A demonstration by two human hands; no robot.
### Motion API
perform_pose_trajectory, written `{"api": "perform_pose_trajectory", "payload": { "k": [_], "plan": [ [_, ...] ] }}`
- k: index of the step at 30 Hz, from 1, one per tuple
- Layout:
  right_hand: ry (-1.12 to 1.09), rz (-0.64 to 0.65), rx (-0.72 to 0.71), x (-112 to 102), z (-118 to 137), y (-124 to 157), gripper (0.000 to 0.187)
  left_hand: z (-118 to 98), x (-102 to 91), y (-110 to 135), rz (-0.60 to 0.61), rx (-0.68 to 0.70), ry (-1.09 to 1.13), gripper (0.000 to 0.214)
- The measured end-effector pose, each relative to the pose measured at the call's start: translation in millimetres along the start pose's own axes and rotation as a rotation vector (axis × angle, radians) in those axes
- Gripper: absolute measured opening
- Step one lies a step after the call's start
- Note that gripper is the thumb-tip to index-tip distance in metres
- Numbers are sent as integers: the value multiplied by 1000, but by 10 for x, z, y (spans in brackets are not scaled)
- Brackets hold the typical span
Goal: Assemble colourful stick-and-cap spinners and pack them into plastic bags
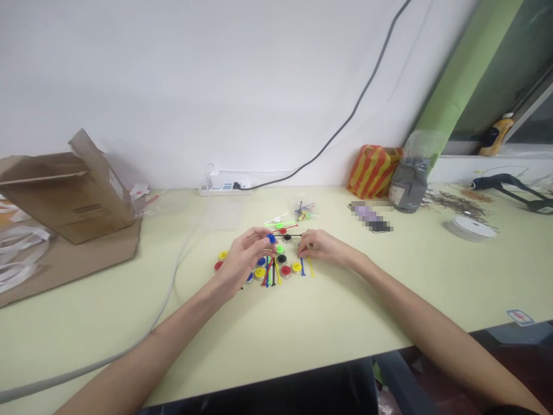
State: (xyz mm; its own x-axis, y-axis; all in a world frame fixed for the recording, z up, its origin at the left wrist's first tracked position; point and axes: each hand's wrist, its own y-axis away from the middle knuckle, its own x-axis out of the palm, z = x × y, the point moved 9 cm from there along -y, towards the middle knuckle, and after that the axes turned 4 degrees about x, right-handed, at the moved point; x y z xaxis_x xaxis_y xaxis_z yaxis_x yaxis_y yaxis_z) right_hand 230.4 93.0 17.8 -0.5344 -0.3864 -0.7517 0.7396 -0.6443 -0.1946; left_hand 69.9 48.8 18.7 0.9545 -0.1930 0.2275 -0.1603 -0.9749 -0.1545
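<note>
My left hand [245, 255] is closed over the left of the cluster, thumb and fingers around a small round piece with a blue top [271, 238]. My right hand [322, 246] is pinched at the cluster's right side, just above a blue stick [303, 267] and a yellow stick [310, 267]; its fingertips hide whatever is between them. Between the hands lie several round pieces with clear bases and coloured tops, among them a red one [286, 271], a yellow one [296, 267] and a black one [281, 259]. Several thin coloured sticks [273, 272] lie side by side there.
Behind the cluster lies a small pile of coloured parts [305, 211]. A cardboard box [73, 196] stands left, a power strip [224, 191] by the wall. A striped bag [372, 172], a blurred-out item [370, 217] and a white spool [470, 228] are right. A cable [170, 288] crosses the left side.
</note>
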Motion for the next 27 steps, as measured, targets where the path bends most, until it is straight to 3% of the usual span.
{"api": "perform_pose_trajectory", "payload": {
  "k": [10,18,22,27],
  "plan": [
    [39,-73,-55,-4,34,3,11,-22,17,12,-25,21,-52,29],
    [72,-532,-173,-440,311,123,12,-4,47,11,18,23,-100,29],
    [-252,-525,-137,-415,423,104,23,17,61,14,47,25,-133,34],
    [-685,-359,-21,-45,450,-36,42,19,107,17,99,45,-179,34]
  ]
}}
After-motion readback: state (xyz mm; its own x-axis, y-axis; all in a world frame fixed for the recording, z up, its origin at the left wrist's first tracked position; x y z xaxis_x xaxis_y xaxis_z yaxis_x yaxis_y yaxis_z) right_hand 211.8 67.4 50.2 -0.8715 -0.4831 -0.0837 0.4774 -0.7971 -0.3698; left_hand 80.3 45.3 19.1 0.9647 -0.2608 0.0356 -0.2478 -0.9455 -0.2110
